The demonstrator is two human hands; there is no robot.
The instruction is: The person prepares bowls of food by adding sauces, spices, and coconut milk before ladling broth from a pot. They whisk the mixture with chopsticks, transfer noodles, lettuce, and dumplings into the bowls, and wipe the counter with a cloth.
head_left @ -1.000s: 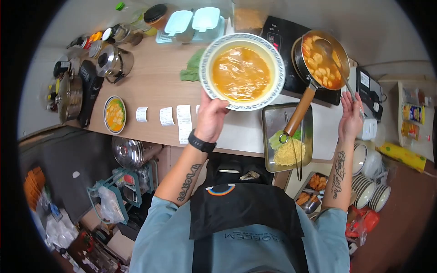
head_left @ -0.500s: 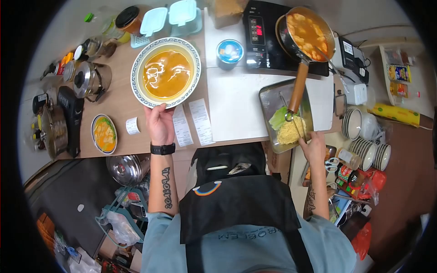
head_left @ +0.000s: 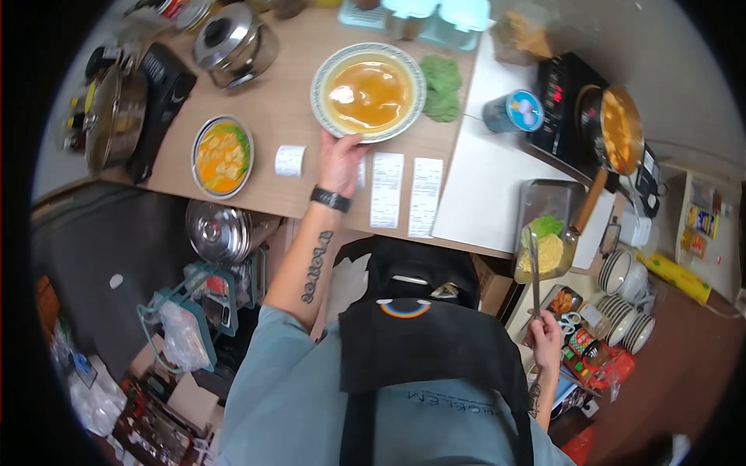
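My left hand (head_left: 340, 161) grips the near rim of a patterned bowl (head_left: 368, 92) of orange-brown broth, over the wooden counter. My right hand (head_left: 544, 334) is closed on the end of long metal tongs (head_left: 534, 272), whose tips are at the metal tray. In that tray (head_left: 528, 198) lie yellow noodles (head_left: 545, 253) and green lettuce (head_left: 548, 226). A crumpled green cloth (head_left: 441, 87) is just right of the bowl. Paper slips (head_left: 386, 190) lie in front of it. A filled oval bowl (head_left: 222, 157) stands farther left.
A pan of orange food (head_left: 619, 132) sits on the black induction cooker (head_left: 566, 101), its wooden handle reaching over the tray. A blue-lidded can (head_left: 513, 113) stands beside the cooker. At the left are a lidded pot (head_left: 233, 48) and a larger pot (head_left: 115, 116). Stacked plates (head_left: 618, 314) are at right.
The view has turned and shifted left. My right hand has drawn back from the tray toward my body, with the tongs in it. The green cloth now shows beside the bowl, still in my left hand.
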